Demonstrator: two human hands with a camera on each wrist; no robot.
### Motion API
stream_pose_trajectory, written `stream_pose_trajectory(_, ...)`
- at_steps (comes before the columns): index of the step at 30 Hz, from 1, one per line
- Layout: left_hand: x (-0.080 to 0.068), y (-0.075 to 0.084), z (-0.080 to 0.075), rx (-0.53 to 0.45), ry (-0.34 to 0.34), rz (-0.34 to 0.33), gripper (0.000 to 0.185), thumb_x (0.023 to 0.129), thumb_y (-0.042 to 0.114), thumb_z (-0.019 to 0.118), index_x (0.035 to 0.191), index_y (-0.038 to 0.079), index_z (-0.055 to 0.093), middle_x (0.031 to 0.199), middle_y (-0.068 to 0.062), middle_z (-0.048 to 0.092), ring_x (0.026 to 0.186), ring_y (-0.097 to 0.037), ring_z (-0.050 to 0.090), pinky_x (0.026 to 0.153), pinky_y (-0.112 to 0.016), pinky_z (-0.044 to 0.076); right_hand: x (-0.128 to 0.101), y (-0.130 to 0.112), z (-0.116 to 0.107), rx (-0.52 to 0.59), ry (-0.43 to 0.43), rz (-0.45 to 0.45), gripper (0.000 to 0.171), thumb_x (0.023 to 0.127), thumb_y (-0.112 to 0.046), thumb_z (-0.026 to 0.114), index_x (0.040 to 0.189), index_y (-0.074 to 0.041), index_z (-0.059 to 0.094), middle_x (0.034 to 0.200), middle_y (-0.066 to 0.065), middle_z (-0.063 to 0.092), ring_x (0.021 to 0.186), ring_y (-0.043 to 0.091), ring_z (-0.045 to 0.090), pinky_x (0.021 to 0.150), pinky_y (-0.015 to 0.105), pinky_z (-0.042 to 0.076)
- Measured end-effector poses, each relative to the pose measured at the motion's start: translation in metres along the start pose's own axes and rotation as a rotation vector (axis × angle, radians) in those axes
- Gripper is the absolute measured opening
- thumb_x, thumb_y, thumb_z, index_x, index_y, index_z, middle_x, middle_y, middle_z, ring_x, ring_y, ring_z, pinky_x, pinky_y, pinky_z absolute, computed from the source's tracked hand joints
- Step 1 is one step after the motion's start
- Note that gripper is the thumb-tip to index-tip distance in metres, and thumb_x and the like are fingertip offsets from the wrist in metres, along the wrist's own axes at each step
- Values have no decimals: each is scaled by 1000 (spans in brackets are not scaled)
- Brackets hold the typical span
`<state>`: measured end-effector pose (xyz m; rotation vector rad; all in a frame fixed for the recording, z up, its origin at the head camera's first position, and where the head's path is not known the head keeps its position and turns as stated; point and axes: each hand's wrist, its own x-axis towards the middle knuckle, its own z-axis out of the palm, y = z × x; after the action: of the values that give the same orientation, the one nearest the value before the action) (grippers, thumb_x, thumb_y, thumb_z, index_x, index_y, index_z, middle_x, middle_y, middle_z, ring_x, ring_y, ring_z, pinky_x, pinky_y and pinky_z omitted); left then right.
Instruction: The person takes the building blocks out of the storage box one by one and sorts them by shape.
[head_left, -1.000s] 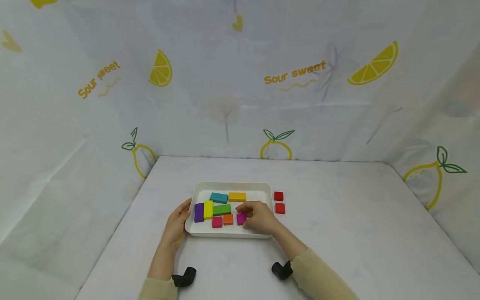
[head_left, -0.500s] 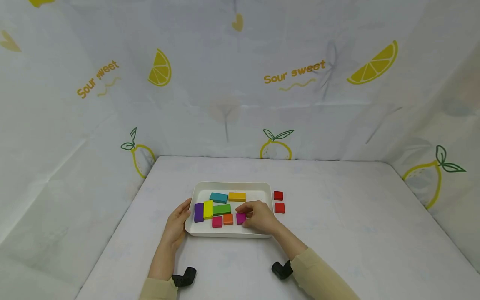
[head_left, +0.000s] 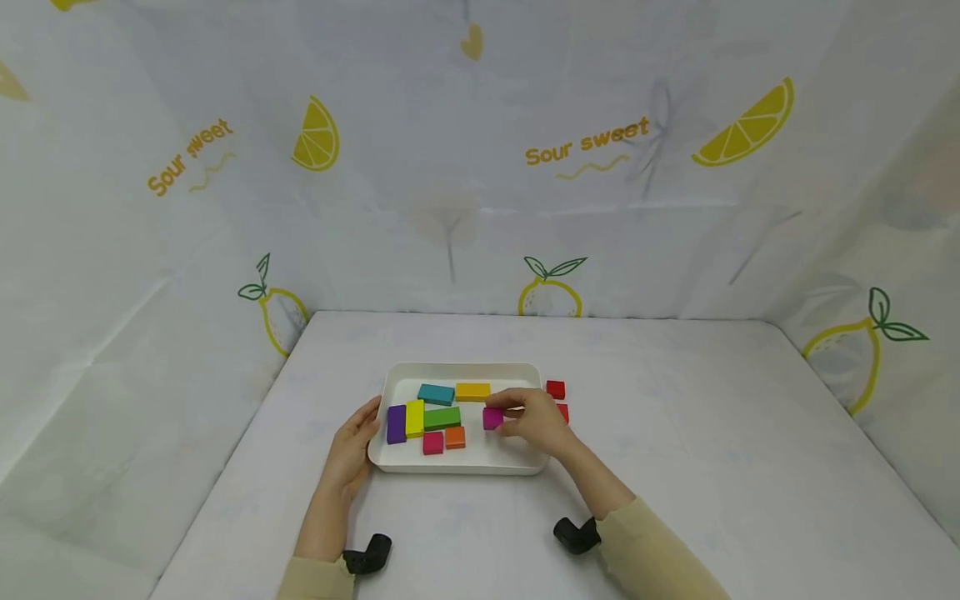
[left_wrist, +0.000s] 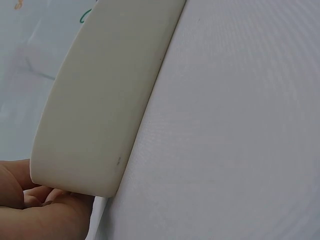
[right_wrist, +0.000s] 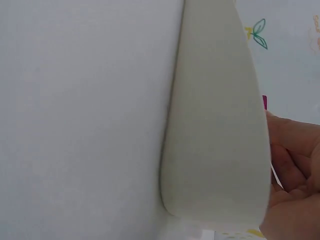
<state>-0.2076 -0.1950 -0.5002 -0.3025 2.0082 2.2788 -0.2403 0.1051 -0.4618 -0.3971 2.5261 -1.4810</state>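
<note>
white tray (head_left: 390, 385); magenta block (head_left: 492, 418); lemon-print backdrop (head_left: 480, 167)

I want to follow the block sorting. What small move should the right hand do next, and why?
Probably carry the magenta block rightward over the tray rim: the right hand pinches it, and two red blocks already lie outside there, while the left hand steadies the tray.
</note>
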Motion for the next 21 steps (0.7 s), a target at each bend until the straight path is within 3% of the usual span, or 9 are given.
stream_pose_trajectory(11,-3,1,0,4,-13,0,51,105,2,36,154,1,28,164,-20,23,154,-29,20,126,-43,19,-12,3,-42,16,70,14,42,82,0,76,123,-7,69,125,12,69,117,31,66,93,37,60)
stream_pose_trajectory(18,-2,0,-1,1,-9,-4,50,105,3,35,154,3,28,164,-18,25,154,-26,21,126,-42,19,-23,17,-58,114,86,65,46,82,1,74,126,-5,66,132,15,65,115,30,66,84,29,62)
stream_pose_trajectory(21,0,0,-1,-5,-13,0,50,105,3,35,154,3,29,164,-18,24,154,-26,20,126,-42,19,-28,25,-66,128,99,53,46,82,0,74,127,-4,66,135,16,63,118,33,66,87,27,61)
